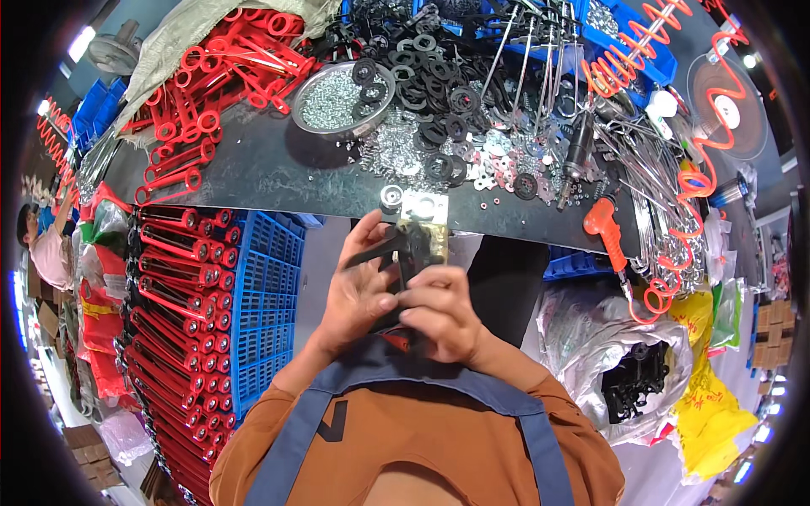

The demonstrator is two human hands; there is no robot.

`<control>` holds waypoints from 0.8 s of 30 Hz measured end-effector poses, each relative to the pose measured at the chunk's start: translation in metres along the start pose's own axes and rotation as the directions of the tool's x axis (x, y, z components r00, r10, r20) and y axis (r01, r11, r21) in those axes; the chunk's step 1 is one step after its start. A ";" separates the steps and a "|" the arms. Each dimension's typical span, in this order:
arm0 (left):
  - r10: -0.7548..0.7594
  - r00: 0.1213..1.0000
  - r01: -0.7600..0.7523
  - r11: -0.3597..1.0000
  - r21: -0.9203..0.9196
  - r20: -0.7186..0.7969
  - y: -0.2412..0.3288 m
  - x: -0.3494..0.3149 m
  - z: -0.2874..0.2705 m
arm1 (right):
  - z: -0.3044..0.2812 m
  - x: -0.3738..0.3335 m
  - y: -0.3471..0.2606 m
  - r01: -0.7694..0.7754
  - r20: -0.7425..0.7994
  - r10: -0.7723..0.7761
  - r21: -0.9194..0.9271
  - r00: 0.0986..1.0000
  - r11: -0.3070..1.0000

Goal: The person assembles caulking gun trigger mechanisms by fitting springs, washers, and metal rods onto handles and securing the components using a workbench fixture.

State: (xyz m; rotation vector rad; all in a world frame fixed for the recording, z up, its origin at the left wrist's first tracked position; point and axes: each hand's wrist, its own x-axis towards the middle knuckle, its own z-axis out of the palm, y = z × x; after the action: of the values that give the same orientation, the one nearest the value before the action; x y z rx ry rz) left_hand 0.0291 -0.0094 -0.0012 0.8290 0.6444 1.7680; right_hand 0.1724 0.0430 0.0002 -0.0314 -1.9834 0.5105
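In front of my chest, at the bench edge, a black part [409, 250] with a long arm is blurred by motion, so its exact kind is unclear. My right hand [443, 312] pinches its lower end between thumb and fingers. My left hand [356, 291] is beside it with the palm showing and fingers apart, partly smeared; the part's dark arm crosses in front of them. Just beyond the fingers, a metal fixture [434, 240] with a pale top plate stands at the bench edge. A small round metal piece [391, 196] sits next to that plate.
On the dark bench [253, 169] lie red handles [211, 80], a steel bowl [337, 99] of small metal pieces, black rings [430, 76] and loose hardware. An orange air gun [603, 228] and a hanging screwdriver [578, 148] are at right. Finished-looking red tubes [181, 312] are stacked left beside a blue crate [268, 295].
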 end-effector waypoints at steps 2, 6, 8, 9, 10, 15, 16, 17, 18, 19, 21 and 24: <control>-0.203 0.978 0.206 0.975 0.081 -0.047 0.007 0.003 -0.007 | 0.005 0.004 0.000 0.129 0.144 -0.123 -0.030 0.982 0.991; -0.352 0.934 0.354 0.935 0.021 -0.060 0.008 0.010 -0.016 | 0.007 0.008 0.011 0.137 0.239 -0.132 -0.007 0.962 0.991; -0.376 0.923 0.347 0.905 -0.245 -0.082 0.010 0.012 -0.023 | -0.006 0.006 0.027 0.148 0.123 -0.134 -0.110 0.983 0.983; -0.321 0.942 0.291 0.928 -0.234 -0.101 0.015 0.012 -0.028 | -0.023 0.021 0.032 -0.004 0.152 0.035 -0.199 0.988 0.980; -0.264 0.957 0.234 0.947 -0.219 -0.119 0.020 0.013 -0.031 | -0.025 0.001 0.056 -0.157 -0.067 0.142 -0.345 0.988 0.926; -0.289 0.956 0.284 0.954 -0.096 -0.041 0.026 0.020 -0.038 | -0.039 -0.015 0.121 -0.605 0.054 0.641 -0.278 0.766 0.746; -0.310 0.950 0.307 0.949 -0.077 -0.034 0.027 0.020 -0.036 | -0.035 -0.017 0.129 -0.546 0.157 0.596 -0.272 0.787 0.792; -0.296 0.954 0.292 0.953 -0.075 -0.048 0.026 0.020 -0.034 | -0.032 -0.015 0.134 -0.511 0.184 0.569 -0.285 0.801 0.811; -0.282 0.957 0.278 0.958 -0.072 -0.061 0.025 0.020 -0.032 | -0.031 -0.014 0.139 -0.510 0.186 0.569 -0.284 0.801 0.812; -0.281 0.958 0.277 0.958 -0.072 -0.062 0.026 0.019 -0.034 | -0.030 -0.013 0.144 -0.456 0.203 0.540 -0.345 0.817 0.820; -0.266 0.957 0.262 0.964 -0.046 -0.112 0.023 0.016 -0.038 | -0.030 -0.014 0.153 -0.395 0.226 0.508 -0.403 0.831 0.826; -0.295 0.946 0.294 0.955 -0.032 -0.134 0.021 0.014 -0.042 | -0.032 -0.018 0.163 -0.396 0.183 0.509 -0.432 0.841 0.810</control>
State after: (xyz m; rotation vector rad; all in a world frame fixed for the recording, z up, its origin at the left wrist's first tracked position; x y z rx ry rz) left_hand -0.0191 -0.0047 -0.0087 0.5712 0.8042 1.5618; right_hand 0.1755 0.1979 -0.0631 -0.7392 -2.3514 0.4436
